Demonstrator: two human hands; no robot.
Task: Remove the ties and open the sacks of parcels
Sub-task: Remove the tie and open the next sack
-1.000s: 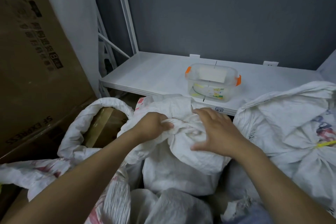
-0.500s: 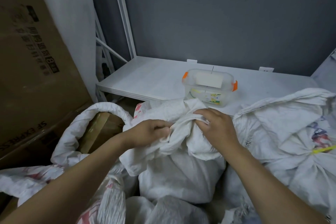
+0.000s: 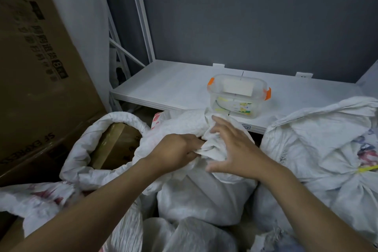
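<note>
Head view, item: middle sack, just in front of and below the clear box; its neck is bunched under both hands, the left fingertips are buried in the folds, any tie there cannot be made out, and its base is covered by other sacks. It stands upright, long axis vertical, gathered mouth pointing up toward the box. Left hand grips the bunched cloth with curled fingers; right hand is spread wide, fingers straight over the folds, contact uncertain.
</note>
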